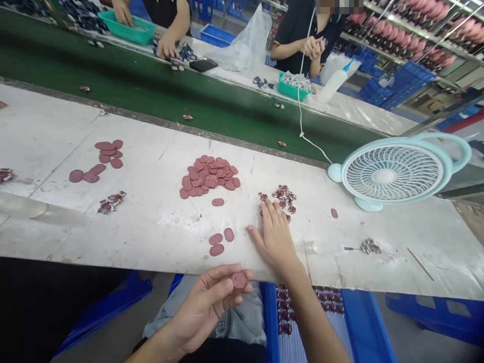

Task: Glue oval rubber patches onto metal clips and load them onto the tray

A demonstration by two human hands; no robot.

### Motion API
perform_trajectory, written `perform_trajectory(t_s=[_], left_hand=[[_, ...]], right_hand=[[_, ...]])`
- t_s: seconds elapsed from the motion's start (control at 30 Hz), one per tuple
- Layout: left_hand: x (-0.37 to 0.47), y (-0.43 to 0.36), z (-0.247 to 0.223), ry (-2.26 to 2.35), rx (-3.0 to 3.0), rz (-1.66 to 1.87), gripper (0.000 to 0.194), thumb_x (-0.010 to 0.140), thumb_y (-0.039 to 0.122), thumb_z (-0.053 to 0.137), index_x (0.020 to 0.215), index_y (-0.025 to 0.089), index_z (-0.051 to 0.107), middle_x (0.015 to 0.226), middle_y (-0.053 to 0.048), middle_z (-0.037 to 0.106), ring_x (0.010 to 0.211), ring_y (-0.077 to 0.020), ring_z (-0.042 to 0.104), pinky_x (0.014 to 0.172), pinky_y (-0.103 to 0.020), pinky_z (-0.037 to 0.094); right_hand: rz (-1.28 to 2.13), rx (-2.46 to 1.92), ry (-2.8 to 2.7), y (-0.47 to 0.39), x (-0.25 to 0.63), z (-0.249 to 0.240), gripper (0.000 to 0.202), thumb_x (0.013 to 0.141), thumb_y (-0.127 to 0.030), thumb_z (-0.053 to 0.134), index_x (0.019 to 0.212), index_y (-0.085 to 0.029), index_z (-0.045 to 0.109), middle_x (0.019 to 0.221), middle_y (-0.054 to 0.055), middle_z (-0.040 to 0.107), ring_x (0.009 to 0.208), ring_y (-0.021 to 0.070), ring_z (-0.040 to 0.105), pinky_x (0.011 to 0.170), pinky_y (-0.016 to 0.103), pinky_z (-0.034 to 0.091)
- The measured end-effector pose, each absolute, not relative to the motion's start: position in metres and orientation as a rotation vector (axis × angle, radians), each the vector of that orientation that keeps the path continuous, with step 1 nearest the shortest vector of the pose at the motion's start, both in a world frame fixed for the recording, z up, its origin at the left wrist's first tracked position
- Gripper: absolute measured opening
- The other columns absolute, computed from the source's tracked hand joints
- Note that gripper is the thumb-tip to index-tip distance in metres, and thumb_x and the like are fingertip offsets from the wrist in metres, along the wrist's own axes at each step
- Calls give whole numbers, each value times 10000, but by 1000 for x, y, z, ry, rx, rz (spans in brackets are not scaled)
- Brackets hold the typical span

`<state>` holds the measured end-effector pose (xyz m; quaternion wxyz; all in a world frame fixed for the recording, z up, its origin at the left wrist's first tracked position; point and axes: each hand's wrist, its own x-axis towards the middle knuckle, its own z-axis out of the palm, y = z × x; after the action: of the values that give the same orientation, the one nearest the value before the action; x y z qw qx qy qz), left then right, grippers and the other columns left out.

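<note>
Near the table's front edge, my left hand (200, 307) pinches a small reddish-brown oval disc (239, 280) with tiny marks on its face. My right hand (277, 242) lies with fingers stretched out over the worktable, its fingertips at a cluster of small dark-red and metallic parts (285, 194). The hand hides some of these parts. Left of it are three loose oval discs (217, 250) and one single disc (218, 202). Behind them sits a large heap of the same discs (207, 175).
A pale-blue fan (393, 174) stands at the right, its cord crossing the green conveyor belt (234, 116). Below the table is a blue crate (366, 327) with rows of dark-red parts. Two people work across the belt beside green trays (293, 91). More discs (108, 151) lie left.
</note>
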<state>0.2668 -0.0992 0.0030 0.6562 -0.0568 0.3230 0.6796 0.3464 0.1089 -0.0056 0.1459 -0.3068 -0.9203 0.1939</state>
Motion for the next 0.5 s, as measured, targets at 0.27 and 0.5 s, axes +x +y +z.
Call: perform_trajectory(t_s=[0.27, 0.5], left_hand=[[259, -104, -3, 732, -150, 1570, 218, 862, 185, 716, 1077, 166, 749, 1176, -135, 748, 973, -201, 736, 771, -216, 577], [257, -108, -2, 743, -124, 1552, 202, 880, 174, 690, 1073, 169, 747, 1190, -139, 742, 973, -200, 731, 765, -220, 573]], right_hand=[[266, -787, -2963, 54, 376, -5, 685, 994, -453, 428, 1541, -72, 270, 1635, 166, 244, 1526, 324, 176, 1209, 553, 284], [333, -1002, -2675, 74, 393, 18, 401, 1004, -295, 437, 1365, -146, 528, 1328, 157, 580, 1254, 290, 522, 1068, 506, 449]])
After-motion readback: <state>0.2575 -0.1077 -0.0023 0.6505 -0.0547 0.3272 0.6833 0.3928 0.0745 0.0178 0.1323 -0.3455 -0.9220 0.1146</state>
